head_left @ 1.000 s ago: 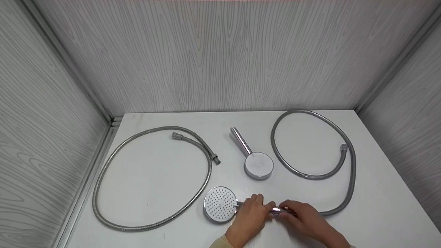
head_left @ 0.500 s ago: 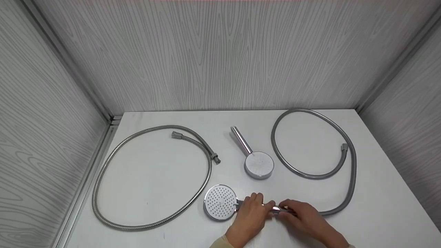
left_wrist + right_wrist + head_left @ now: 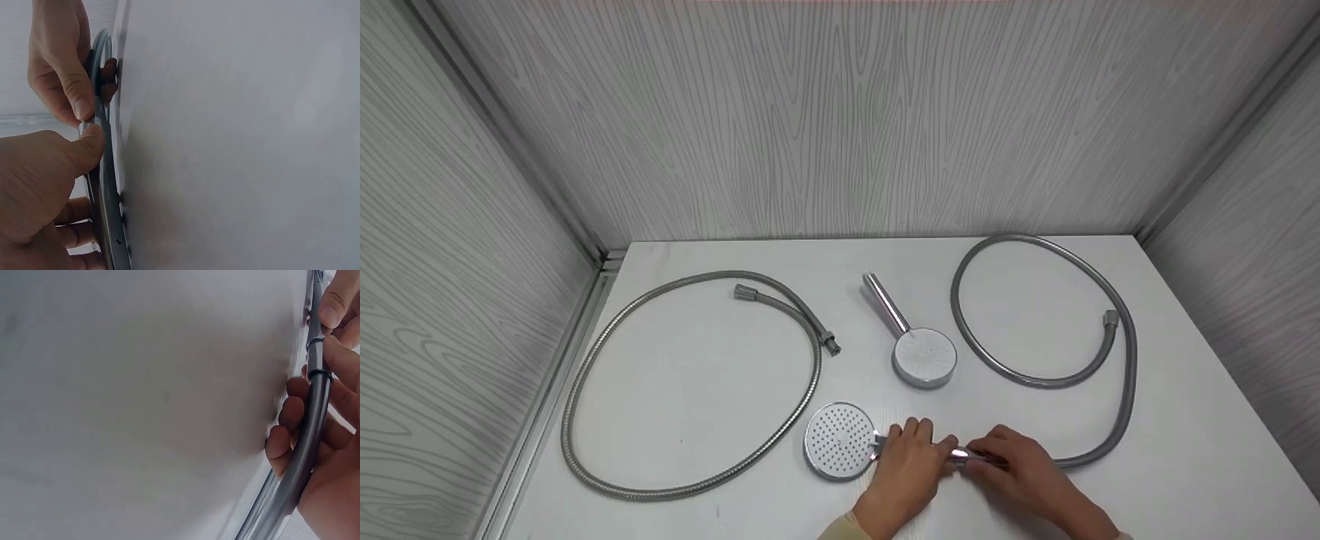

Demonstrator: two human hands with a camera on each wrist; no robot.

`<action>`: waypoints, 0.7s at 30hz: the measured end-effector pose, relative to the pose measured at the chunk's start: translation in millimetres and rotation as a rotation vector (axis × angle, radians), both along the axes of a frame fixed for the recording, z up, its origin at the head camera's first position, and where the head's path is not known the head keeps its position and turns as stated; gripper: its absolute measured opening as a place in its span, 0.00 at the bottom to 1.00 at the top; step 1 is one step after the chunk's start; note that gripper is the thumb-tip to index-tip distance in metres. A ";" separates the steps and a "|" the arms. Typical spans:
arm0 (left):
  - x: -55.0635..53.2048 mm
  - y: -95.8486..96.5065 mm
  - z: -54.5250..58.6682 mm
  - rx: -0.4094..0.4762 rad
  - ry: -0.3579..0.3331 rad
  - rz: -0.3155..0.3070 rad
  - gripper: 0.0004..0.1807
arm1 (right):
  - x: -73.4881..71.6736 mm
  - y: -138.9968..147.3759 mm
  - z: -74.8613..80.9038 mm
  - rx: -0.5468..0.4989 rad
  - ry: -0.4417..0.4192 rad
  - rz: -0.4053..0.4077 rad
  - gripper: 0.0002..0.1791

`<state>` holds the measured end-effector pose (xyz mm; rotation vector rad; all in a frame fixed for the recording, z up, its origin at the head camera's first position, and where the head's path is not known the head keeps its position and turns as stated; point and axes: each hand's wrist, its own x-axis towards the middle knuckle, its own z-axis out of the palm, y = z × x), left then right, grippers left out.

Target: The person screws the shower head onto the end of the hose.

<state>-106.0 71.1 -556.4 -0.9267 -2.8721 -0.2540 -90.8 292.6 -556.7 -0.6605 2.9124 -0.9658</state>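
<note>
My left hand (image 3: 911, 469) grips the handle of a chrome shower head (image 3: 838, 441) near the front of the table. Its round, dotted spray face is turned up, at the left of that hand. At the handle's other end, my right hand (image 3: 1024, 472) holds the grey shower hose (image 3: 1129, 397) by its end. In the right wrist view, thumb and fingers pinch the metal connector nut (image 3: 316, 357), which is lined up against the handle end. Both thumbs lie close together at this joint in the left wrist view. The hand covers much of the joint in the head view.
A second shower head (image 3: 925, 358) lies behind the hands, its handle (image 3: 887, 304) pointing back left. To the left, a metal hose (image 3: 577, 386) lies in a wide loop. The grey hose's free end (image 3: 1110, 319) rests at the back right. Grey wood-grain walls (image 3: 825, 120) enclose the table.
My right hand's fingers have shifted slightly around the connector, with the knuckles a little higher. The left hand and the shower head stay in place.
</note>
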 end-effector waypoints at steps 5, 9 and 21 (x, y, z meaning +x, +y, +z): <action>1.0 1.1 0.2 -0.026 0.021 0.005 0.19 | -0.2 -1.8 -1.3 0.012 0.027 -0.014 0.11; 3.7 1.4 0.5 -0.040 0.034 0.010 0.21 | 1.6 -1.9 -2.1 0.036 0.012 -0.032 0.11; 7.5 1.2 3.1 -0.058 0.018 0.029 0.26 | 0.0 -2.5 2.4 0.063 -0.071 -0.053 0.17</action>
